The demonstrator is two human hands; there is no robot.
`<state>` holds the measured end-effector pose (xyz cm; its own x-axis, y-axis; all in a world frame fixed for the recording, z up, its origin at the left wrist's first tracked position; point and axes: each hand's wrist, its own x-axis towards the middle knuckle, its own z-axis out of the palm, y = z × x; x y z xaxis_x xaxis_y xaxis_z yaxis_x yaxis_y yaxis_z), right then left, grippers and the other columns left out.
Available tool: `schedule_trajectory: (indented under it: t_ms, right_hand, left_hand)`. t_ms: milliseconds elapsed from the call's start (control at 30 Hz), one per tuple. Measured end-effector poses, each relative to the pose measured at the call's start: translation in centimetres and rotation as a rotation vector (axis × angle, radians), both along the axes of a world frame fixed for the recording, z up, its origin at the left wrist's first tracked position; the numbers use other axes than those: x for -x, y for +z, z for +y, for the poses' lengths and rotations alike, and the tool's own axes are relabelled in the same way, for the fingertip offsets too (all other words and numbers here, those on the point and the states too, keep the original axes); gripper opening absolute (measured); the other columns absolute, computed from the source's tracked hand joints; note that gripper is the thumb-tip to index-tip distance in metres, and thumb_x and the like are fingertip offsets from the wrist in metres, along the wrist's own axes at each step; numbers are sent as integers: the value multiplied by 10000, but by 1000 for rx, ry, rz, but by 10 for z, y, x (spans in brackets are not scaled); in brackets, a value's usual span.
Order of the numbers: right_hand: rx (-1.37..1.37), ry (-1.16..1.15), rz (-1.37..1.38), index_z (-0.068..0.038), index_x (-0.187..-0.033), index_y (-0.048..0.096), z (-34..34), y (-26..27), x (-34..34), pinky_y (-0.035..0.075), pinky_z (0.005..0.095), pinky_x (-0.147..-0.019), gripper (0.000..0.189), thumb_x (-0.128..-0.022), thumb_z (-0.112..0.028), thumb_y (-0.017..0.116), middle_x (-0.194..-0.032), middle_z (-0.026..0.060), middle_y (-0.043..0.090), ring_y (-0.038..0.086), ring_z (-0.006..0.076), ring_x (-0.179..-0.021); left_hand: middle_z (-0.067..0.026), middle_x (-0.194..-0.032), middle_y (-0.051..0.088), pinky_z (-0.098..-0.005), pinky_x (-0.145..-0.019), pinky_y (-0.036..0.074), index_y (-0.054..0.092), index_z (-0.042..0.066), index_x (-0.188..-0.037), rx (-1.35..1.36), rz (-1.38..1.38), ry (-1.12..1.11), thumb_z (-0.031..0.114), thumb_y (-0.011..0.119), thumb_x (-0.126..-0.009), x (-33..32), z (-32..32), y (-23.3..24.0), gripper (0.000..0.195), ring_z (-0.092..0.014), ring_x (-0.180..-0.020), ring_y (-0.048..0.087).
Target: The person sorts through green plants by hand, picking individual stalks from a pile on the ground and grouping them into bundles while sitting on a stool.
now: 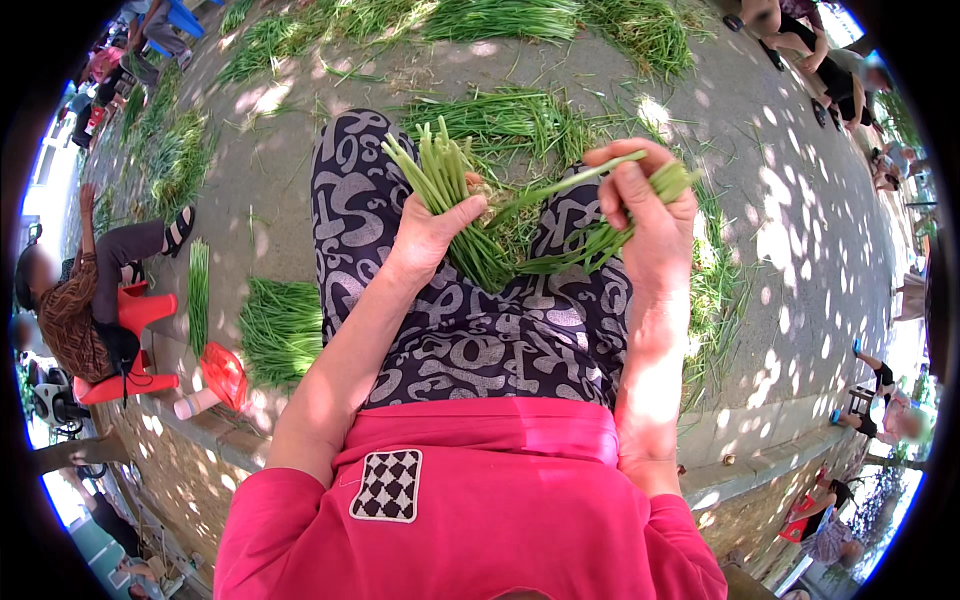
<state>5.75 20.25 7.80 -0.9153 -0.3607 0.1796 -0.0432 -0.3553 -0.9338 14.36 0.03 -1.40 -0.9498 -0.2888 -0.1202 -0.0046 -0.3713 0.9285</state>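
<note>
My left hand (431, 232) grips a thick bunch of green stalks (442, 169), perhaps garlic shoots or chives, with the pale cut ends pointing up and away from me. In my right hand (652, 191) is a smaller bundle of stalks (670, 182). One single stalk (570, 182) is pinched between its thumb and fingers and slants down toward the left bunch. Leafy ends from both hands meet above my lap. Between my knees, on the ground, lies a loose heap of the same greens (510, 124).
A neat pile of greens (281, 330) and a slim bundle (198, 296) lie to my left, near a red plastic bag (223, 375) and a pinkish bottle (196, 403). A person sits on a red plastic stool (139, 315). More heaps (502, 19) cover the ground ahead.
</note>
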Motion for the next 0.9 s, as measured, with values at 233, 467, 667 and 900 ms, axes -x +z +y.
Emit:
schedule_trajectory:
  t_ms: [233, 467, 667, 900]
  right_hand:
    - [191, -228, 98, -39, -1018, 616, 34, 20, 11, 408, 178, -472, 131, -935, -97, 534, -930, 146, 668, 554, 106, -611]
    - [332, -681, 286, -23, -1011, 577, 88, 56, 16, 527, 262, -563, 145, -947, -136, 512, -1010, 185, 647, 628, 206, -738]
    - [-287, -974, 793, 6, -1010, 586, 78, 58, 8, 567, 340, -731, 176, -936, -144, 531, -1014, 167, 658, 637, 238, -851]
    - [-557, -209, 334, -86, -1066, 620, 26, 23, -14, 417, 204, -602, 164, -925, -158, 575, -807, -16, 552, 485, 53, -681]
  left_hand:
    - [-9, -1000, 573, -263, -831, 439, 565, 31, -1116, 10, -41, 57, 65, 696, -812, 3, -2, -4, 333, -99, -897, 550]
    - [-6, -990, 590, -258, -840, 445, 576, 26, -1120, -50, -70, 142, 54, 708, -798, 3, -5, -11, 349, -92, -878, 559]
    - [-67, -962, 603, -296, -839, 468, 507, -1, -1180, -131, 26, 63, 11, 652, -823, 2, -7, -17, 386, -149, -882, 592]
    - [-78, -994, 624, -299, -859, 473, 510, 7, -1176, -70, 43, -51, 45, 665, -837, 2, -4, -12, 374, -163, -915, 609]
